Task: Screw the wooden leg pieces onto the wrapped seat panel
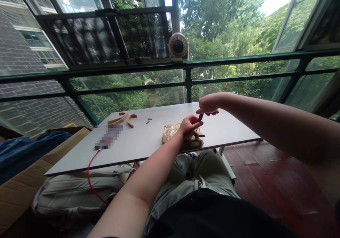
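My right hand (211, 104) is bent over the table, its fingers closed around the upper end of a slim dark tool (201, 117) that points downward. Just below and to the left, my left hand (189, 125) is closed, with thumb and fingertips at the tool's lower end; what it grips is hidden. Under the left hand sits a thick brown block with a mottled, shiny top (170, 132). A small wooden piece (199, 134) lies on the block's right side, partly covered by the left hand. The tool's tip cannot be made out.
Curved wooden pieces (130, 120), small metal bits (149, 120) and a blurred-out device (109, 137) with a red cable (90, 174) lie on the white table (143, 146). A round fan (178, 46) stands by the green railing (239, 61). A grey bag (71, 192) is at lower left.
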{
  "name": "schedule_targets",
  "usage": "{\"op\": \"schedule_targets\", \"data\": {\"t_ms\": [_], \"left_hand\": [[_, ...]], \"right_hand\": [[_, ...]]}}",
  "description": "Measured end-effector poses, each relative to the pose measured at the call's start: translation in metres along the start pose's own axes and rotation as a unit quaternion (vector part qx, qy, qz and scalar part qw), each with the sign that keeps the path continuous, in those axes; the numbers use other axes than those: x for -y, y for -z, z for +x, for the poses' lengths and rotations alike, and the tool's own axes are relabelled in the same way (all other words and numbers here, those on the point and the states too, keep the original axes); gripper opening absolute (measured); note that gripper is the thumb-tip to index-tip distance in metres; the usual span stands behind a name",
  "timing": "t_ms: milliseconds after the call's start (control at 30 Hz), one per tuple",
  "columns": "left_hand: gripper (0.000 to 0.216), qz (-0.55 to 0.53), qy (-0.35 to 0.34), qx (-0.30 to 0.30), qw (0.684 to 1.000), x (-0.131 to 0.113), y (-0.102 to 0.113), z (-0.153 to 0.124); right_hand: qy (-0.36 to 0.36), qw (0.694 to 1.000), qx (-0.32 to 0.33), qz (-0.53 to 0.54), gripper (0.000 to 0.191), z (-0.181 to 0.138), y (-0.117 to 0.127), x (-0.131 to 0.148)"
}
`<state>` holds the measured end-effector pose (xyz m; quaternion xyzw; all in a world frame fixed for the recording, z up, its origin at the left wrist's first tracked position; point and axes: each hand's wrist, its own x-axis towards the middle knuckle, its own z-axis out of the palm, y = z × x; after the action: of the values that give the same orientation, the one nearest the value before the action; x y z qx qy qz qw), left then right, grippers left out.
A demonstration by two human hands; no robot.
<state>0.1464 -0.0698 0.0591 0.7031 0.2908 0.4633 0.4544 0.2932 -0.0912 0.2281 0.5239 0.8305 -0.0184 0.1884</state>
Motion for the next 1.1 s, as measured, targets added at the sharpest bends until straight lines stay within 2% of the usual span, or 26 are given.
{"op": "schedule_targets", "data": {"t_ms": [133,233,367,500,800,933,1100], "left_hand": [[0.038,-0.004,-0.001,-0.004,1.0,0.0015,0.0009,0.0002],[0.038,-0.012,0.004,0.0,1.0,0.0031,0.0011,-0.0001],[0.036,-0.026,0.001,0.013,1.0,0.0045,0.0002,0.0008],[0.033,-0.031,-0.006,0.022,0.999,0.0045,0.0001,0.0019],[0.039,-0.028,-0.015,0.008,0.999,0.0071,-0.0003,0.0025],[0.04,-0.022,-0.013,-0.003,1.0,0.0041,-0.0004,0.0022],[0.037,-0.02,-0.006,-0.005,1.0,0.0017,-0.0007,0.0008]], "right_hand": [[0.039,0.999,-0.026,0.019,0.039,-0.004,-0.0013,-0.0041],[0.061,0.997,-0.043,0.026,0.043,-0.0064,-0.0008,-0.0064],[0.063,0.997,-0.045,0.023,0.026,-0.0048,0.0004,-0.0053],[0.055,0.997,-0.047,0.012,0.021,-0.0024,0.0011,-0.0032],[0.035,0.999,-0.037,-0.008,0.041,-0.0077,0.0009,0.0014],[0.005,0.999,-0.045,-0.009,0.049,-0.0047,-0.0018,0.0031],[0.003,0.999,-0.054,0.0,0.052,-0.0001,-0.0072,-0.0008]]}}
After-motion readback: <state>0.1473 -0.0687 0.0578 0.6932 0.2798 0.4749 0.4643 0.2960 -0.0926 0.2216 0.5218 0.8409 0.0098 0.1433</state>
